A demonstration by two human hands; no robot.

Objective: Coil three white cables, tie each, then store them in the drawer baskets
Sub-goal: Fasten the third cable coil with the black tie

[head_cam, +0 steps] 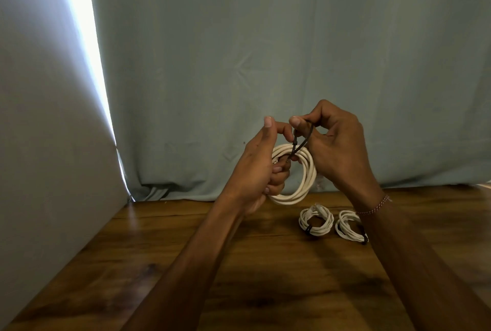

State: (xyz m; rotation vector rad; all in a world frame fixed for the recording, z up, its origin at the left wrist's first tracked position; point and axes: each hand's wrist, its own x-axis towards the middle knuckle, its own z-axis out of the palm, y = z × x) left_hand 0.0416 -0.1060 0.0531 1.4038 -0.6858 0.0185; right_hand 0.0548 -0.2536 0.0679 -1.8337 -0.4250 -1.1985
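Note:
A coiled white cable is held up above the wooden table, gripped on its left side by my left hand. A black tie loops around the top of this coil. My right hand pinches the upper end of the tie between thumb and forefinger. Two smaller coiled white cables lie on the table, each bound with a black tie: one in the middle, the other partly behind my right wrist.
A pale green curtain hangs along the table's far edge. A grey panel stands at the left, with a bright slit of light between it and the curtain. No drawer or basket is in view.

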